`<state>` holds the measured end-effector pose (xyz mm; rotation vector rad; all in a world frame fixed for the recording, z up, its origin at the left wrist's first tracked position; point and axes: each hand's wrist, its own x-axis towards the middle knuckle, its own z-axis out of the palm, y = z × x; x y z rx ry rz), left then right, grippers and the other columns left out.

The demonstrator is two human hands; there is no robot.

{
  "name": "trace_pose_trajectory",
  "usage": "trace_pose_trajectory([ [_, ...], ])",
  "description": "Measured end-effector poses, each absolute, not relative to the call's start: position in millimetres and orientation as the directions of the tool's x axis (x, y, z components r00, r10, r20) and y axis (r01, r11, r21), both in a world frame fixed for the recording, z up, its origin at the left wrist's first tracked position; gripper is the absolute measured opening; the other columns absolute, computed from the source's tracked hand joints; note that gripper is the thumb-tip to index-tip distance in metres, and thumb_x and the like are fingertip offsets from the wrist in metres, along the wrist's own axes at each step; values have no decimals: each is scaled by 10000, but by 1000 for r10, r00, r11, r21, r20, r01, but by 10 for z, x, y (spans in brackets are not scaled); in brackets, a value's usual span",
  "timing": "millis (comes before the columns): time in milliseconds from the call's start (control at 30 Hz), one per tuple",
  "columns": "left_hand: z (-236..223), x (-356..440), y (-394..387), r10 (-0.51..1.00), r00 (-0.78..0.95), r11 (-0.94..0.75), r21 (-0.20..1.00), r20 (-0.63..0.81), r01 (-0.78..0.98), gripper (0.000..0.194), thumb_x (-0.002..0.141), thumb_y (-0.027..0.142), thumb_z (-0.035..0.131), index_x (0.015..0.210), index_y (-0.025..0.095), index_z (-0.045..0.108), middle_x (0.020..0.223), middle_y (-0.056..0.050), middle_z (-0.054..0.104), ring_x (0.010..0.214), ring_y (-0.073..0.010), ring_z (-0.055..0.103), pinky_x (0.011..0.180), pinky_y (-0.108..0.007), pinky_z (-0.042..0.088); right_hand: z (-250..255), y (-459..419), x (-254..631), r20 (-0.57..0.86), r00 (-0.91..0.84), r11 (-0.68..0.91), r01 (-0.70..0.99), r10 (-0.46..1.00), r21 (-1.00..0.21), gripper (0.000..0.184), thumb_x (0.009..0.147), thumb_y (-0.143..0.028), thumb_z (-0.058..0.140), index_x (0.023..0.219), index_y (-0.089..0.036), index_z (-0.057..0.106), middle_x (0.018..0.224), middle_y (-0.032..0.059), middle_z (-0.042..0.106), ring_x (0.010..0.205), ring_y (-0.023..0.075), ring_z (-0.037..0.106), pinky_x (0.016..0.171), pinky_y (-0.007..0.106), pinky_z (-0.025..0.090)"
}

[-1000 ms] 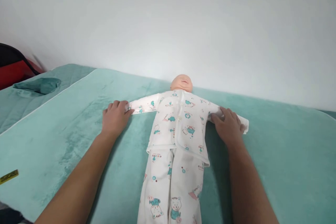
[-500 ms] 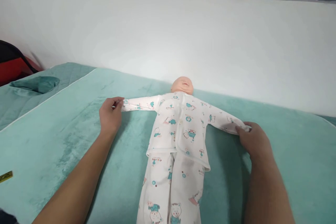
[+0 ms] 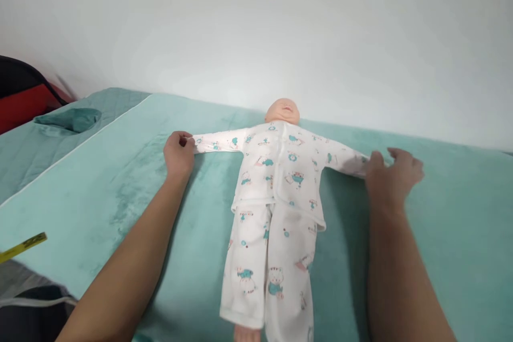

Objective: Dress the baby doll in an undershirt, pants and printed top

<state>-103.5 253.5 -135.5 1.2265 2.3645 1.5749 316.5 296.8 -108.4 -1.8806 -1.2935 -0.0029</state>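
Note:
A baby doll lies on its back, its arms spread to both sides. It wears a white printed jacket and matching trousers; one foot shows below a trouser leg. At the end of the sleeve on the left, my left hand pinches the cuff between thumb and fingers. My right hand is at the other sleeve's end, its fingers spread and lifted apart. Whether the right thumb still touches that cuff is hidden.
The doll rests on a green bed cover against a white wall. At the left are a green fabric piece, a red and black object and a yellow strip. Grey and dark items fill the lower left corner.
My right hand has opened its fingers from the cuff, while my left hand keeps its pinch. The view has tilted down, showing more of the trousers and a foot.

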Motion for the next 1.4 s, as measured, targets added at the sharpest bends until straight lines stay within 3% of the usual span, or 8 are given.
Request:
trace_pose_trajectory([
  [167, -1377, -921, 2306, 588, -608, 118, 687, 533, 717, 282, 741, 45, 469, 962, 168, 593, 1089, -93, 559, 1044, -197, 536, 942, -337, 444, -1176, 2442, 2564, 620, 139, 362, 705, 772, -610, 455, 909, -417, 512, 1255, -125, 554, 1251, 165, 556, 1198, 262, 490, 1057, 441, 374],
  [267, -1384, -711, 1977, 668, -535, 19, 706, 517, 708, 267, 795, 84, 449, 999, 186, 588, 1076, -74, 578, 1005, -185, 558, 860, -318, 480, -1301, 1996, 2361, 530, -154, 515, 562, 834, -647, 545, 941, -469, 480, 1411, -196, 436, 1482, 111, 390, 1380, 236, 355, 1132, 435, 332],
  [367, -1417, -435, 1576, 808, -351, -131, 726, 473, 675, 269, 831, 118, 455, 1047, 204, 590, 1054, -48, 597, 932, -159, 582, 823, -299, 487, -1419, 1638, 2410, 379, -238, 446, 540, 894, -713, 604, 954, -503, 454, 1493, -256, 343, 1544, 69, 325, 1396, 248, 355, 1106, 435, 370],
  [533, -1465, -67, 1153, 922, -62, -248, 705, 383, 664, 379, 822, 148, 551, 1187, 248, 551, 1169, -36, 583, 931, -148, 605, 829, -302, 478, -1465, 1406, 2546, 332, -95, 305, 683, 938, -664, 441, 960, -400, 414, 1351, -241, 540, 1260, 67, 624, 1103, 249, 592, 907, 402, 471],
  [867, -1459, 29, 1159, 910, -70, -143, 468, 408, 872, 188, 948, 250, 442, 924, 195, 620, 926, -64, 655, 881, -215, 588, 753, -337, 402, -1435, 1333, 2537, 427, 179, 166, 738, 886, -654, 196, 827, -306, 513, 859, -162, 643, 804, 52, 644, 718, 171, 553, 700, 300, 414],
  [1167, -1416, 56, 826, 909, -104, -264, 751, 404, 606, 175, 904, 214, 490, 795, 183, 624, 901, -45, 634, 884, -176, 585, 821, -312, 438, -1474, 666, 2511, 381, 41, 325, 442, 924, -836, 253, 930, -400, 510, 1037, -193, 609, 1023, 68, 631, 856, 168, 589, 746, 309, 490],
  [1300, -1396, 132, 370, 942, -2, -311, 872, 337, 378, 205, 922, 326, 533, 1024, 209, 665, 1019, -60, 606, 956, -170, 590, 859, -304, 459, -1549, 372, 2505, 509, -216, 551, 410, 833, -727, 352, 906, -381, 591, 1221, -232, 549, 1261, 100, 542, 1157, 225, 530, 947, 392, 479],
  [1400, -1462, 240, 128, 945, 75, -317, 840, 318, 440, 410, 820, 366, 688, 1211, 256, 628, 1124, -74, 546, 1020, -193, 575, 912, -334, 461, -1535, 324, 2429, 553, -319, 637, 449, 769, -627, 492, 874, -352, 650, 1329, -258, 490, 1366, 105, 463, 1272, 249, 443, 1031, 425, 446],
])
